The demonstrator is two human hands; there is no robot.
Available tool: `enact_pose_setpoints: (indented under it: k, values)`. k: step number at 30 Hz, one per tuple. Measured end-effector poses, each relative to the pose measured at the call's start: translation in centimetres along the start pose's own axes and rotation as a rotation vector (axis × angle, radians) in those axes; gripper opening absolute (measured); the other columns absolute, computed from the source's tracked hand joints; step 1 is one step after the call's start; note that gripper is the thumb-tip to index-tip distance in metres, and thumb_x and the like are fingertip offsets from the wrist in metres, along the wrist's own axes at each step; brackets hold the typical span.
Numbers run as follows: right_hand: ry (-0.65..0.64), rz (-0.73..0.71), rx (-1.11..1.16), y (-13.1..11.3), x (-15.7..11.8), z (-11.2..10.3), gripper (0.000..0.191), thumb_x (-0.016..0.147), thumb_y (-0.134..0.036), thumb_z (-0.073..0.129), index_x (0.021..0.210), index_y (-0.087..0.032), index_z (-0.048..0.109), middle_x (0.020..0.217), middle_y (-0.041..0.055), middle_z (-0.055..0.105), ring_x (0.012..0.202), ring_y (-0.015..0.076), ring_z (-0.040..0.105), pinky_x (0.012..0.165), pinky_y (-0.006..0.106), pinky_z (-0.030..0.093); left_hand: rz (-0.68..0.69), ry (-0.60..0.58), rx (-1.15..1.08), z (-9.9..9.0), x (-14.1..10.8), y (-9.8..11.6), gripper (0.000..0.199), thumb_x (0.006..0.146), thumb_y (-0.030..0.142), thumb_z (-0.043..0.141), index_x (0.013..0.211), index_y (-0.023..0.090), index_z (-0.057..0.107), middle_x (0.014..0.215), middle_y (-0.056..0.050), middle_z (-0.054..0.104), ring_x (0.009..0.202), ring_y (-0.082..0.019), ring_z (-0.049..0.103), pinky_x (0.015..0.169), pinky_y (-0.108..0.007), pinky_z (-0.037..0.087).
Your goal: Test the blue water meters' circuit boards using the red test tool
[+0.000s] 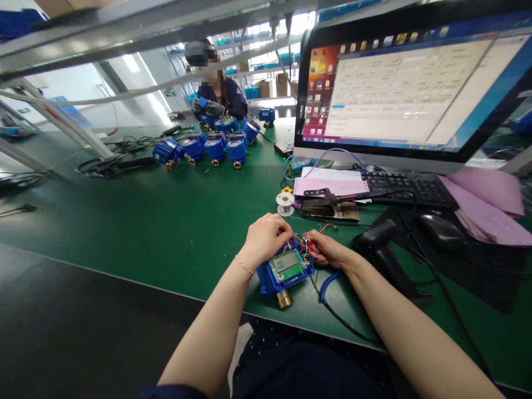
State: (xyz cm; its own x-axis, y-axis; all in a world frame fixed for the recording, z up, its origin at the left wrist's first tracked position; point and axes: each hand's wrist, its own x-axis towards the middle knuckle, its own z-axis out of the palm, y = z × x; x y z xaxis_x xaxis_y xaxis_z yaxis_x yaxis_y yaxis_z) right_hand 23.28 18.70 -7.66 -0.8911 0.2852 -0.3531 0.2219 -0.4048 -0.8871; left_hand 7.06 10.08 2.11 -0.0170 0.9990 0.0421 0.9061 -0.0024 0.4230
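While the left hand [267, 238] curls, hold unclear, at a meter [287, 265], the right hand [328, 249] grips a red object [314, 247].

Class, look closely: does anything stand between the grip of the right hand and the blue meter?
Yes: coloured wires crowd the upper right corner of the blue meter, and the right hand has a red object in its grip beside them.

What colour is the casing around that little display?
The casing is blue, shown in the head view.
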Motion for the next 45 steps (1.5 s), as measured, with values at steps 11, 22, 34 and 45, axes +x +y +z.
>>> enact_pose_setpoints:
  k: [11, 22, 34, 45]
  values:
    - [0.021, -0.008, 0.020, -0.04, 0.10, 0.00, 0.054, 0.080, -0.053, 0.030, 0.037, -0.019, 0.034, 0.027, -0.0056, 0.025, 0.023, 0.0043, 0.018, 0.024, 0.017, 0.012, -0.008, -0.007, 0.017, -0.09, 0.11, 0.26, 0.012, 0.079, 0.025, 0.055, 0.075, 0.023, 0.066, 0.087, 0.000, 0.065, 0.087, -0.017, 0.054, 0.071, -0.029, 0.041]
    - [0.019, 0.002, 0.042, 0.14, 0.35, -0.06, 0.052, 0.082, -0.052, 0.027, 0.041, -0.020, 0.033, 0.028, -0.0062, 0.025, 0.023, 0.0046, 0.016, 0.024, 0.017, 0.013, -0.001, -0.008, 0.041, 0.17, 0.30, 0.15, 0.012, 0.079, 0.026, 0.055, 0.075, 0.023, 0.066, 0.085, 0.001, 0.065, 0.086, -0.017, 0.054, 0.069, -0.028, 0.040]
    - [0.016, -0.001, 0.053, -0.02, 0.35, 0.08, 0.052, 0.081, -0.052, 0.027, 0.040, -0.021, 0.032, 0.028, -0.0063, 0.024, 0.024, 0.0044, 0.016, 0.024, 0.016, 0.012, 0.002, -0.006, 0.046, 0.11, 0.27, 0.18, 0.012, 0.079, 0.027, 0.056, 0.074, 0.023, 0.066, 0.084, 0.001, 0.064, 0.085, -0.017, 0.054, 0.068, -0.028, 0.039]
    - [0.008, 0.003, 0.056, -0.11, 0.37, 0.08, 0.052, 0.082, -0.050, 0.025, 0.040, -0.021, 0.032, 0.027, -0.0058, 0.025, 0.023, 0.0047, 0.017, 0.024, 0.016, 0.014, 0.016, 0.000, 0.046, 0.26, 0.28, 0.16, 0.012, 0.079, 0.027, 0.055, 0.074, 0.023, 0.065, 0.083, 0.001, 0.064, 0.084, -0.016, 0.054, 0.068, -0.028, 0.040]
